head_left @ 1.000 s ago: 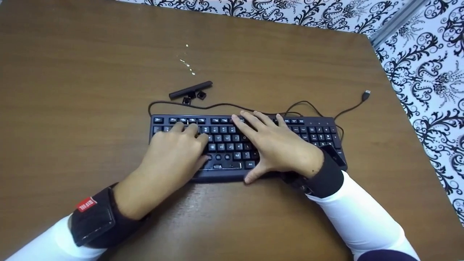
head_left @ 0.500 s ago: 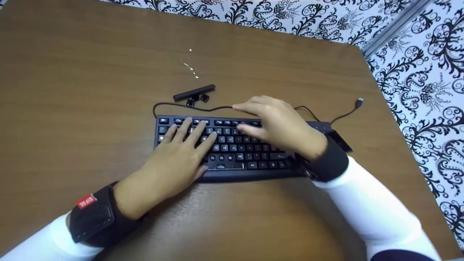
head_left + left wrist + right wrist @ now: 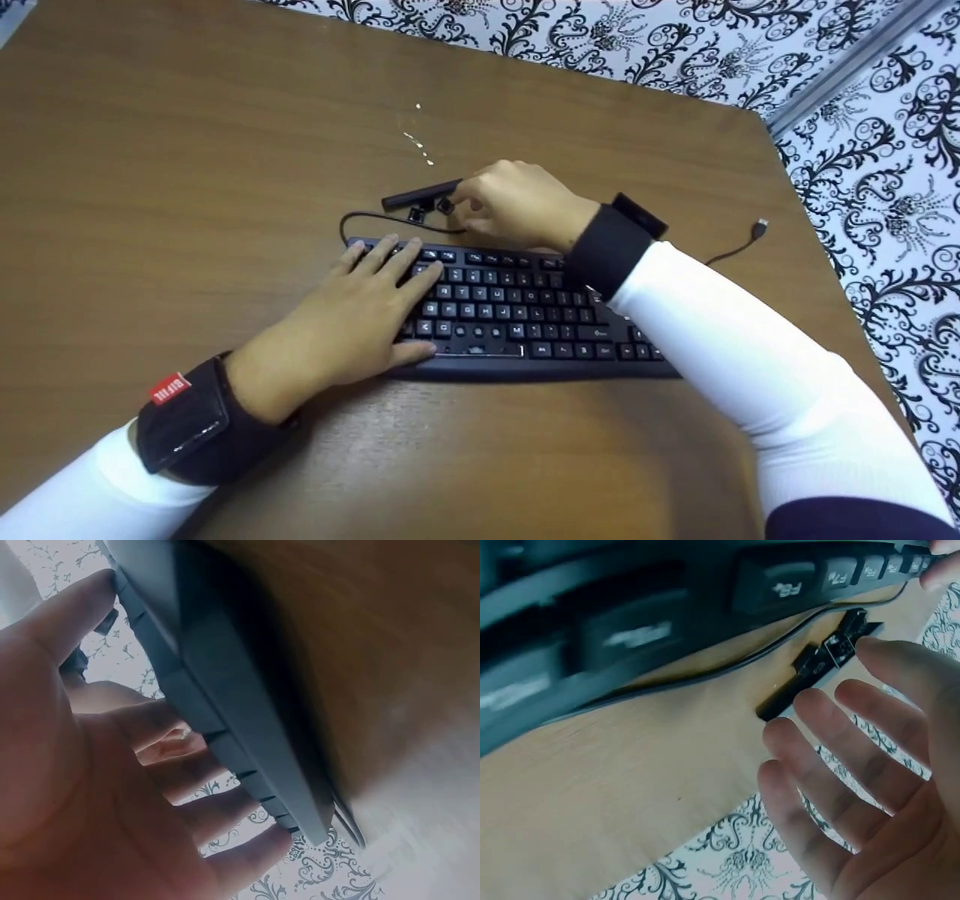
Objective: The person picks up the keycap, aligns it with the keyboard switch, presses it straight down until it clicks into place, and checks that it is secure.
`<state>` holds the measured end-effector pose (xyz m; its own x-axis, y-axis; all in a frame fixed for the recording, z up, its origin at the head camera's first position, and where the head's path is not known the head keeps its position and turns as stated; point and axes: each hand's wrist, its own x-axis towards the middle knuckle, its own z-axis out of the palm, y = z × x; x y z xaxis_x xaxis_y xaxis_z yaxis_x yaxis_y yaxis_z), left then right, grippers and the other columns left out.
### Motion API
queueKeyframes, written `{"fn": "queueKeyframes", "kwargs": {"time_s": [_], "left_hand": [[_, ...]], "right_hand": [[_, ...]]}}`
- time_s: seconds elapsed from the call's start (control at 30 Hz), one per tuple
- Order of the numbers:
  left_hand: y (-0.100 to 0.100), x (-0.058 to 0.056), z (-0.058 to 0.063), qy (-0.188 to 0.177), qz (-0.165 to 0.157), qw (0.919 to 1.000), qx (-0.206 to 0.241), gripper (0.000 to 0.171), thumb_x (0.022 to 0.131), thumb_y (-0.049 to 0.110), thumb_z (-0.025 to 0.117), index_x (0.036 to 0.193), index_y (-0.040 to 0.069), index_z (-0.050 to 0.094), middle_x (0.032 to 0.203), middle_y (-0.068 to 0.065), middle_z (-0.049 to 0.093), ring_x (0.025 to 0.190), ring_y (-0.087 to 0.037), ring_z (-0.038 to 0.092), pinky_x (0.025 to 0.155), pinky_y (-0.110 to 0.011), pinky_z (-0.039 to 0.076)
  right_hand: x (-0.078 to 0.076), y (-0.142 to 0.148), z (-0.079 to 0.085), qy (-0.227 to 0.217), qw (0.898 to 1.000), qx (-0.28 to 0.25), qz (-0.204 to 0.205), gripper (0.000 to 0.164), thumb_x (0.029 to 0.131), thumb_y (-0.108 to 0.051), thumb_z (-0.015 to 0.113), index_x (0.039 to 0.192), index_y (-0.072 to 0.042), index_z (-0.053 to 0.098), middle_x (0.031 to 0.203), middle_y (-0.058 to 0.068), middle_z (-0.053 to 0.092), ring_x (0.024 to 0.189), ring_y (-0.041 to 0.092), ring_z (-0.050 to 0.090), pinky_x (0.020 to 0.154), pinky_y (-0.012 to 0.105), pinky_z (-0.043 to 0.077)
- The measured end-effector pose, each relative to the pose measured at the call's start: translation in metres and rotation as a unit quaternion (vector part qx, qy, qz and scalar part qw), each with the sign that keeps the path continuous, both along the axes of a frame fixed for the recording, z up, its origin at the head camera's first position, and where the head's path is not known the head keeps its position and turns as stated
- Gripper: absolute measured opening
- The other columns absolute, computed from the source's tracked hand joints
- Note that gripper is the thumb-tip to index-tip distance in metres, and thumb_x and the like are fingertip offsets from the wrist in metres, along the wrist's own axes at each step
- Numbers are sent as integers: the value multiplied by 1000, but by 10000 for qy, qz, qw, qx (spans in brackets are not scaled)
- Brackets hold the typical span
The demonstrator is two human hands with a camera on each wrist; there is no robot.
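A black keyboard [image 3: 517,311] lies on the wooden table. Several of its lower-row keys and the space bar are off, baring the sockets. My left hand [image 3: 352,315] rests spread over its left side; in the left wrist view the fingers [image 3: 225,810] lie along the edge. Behind the keyboard lies the loose space bar [image 3: 416,197], with small black keycaps [image 3: 416,215] in front of it. My right hand [image 3: 517,202] reaches over to these parts. In the right wrist view its fingers [image 3: 817,742] are loosely bent and hold nothing, the thumb close to the keycaps.
The keyboard's cable [image 3: 375,214] runs behind it, with the USB plug [image 3: 760,229] at the right. Small pale flecks [image 3: 418,144] lie on the table [image 3: 187,150] farther back. Patterned wallpaper [image 3: 885,187] borders the table at the back and right.
My right hand has lifted off the keyboard's right side and moved left and back to the loose keys. My left hand's fingers have straightened and spread over the keys.
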<state>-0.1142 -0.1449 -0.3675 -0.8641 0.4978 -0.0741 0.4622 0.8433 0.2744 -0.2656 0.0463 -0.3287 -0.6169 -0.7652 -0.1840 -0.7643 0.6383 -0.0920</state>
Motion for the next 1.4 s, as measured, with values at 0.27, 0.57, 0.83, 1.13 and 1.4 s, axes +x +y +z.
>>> {"fn": "queueKeyframes", "kwargs": {"time_s": [0.27,0.57,0.83,1.13,1.4], "left_hand": [[4,-2,2,157,-73,9998,-124,85,91,58,63,155,9,36,163,-23,26,151,-44,23,121,-63,21],[4,5,0,80,36,10000,-30,85,91,57,64,155,9,37,163,-23,27,151,-44,23,121,-63,20],[6,5,-2,105,54,9999,-37,87,90,58,64,155,8,36,162,-24,27,150,-46,24,119,-66,21],[3,2,-3,181,65,9998,-100,87,89,59,65,155,9,37,161,-24,28,149,-46,26,118,-66,23],[1,0,-2,160,55,9998,-93,87,89,58,66,155,9,37,162,-23,28,149,-45,26,119,-66,23]], "right_hand": [[-6,-13,-1,406,9985,292,208,21,94,-25,69,109,-11,74,99,6,75,87,25,69,81,46,58],[-10,-21,-7,515,9973,402,348,17,93,-19,68,106,-10,74,101,8,75,87,30,69,80,49,57],[-13,-25,-11,546,9958,644,358,15,92,-19,69,102,-9,73,100,8,74,86,29,68,79,48,57],[-15,-35,-10,526,9955,725,318,19,93,-19,70,110,-11,73,109,7,74,95,28,69,85,47,57],[-14,-41,-14,771,9901,1087,436,18,95,-21,68,108,-9,71,108,10,73,95,31,69,81,48,58]]}}
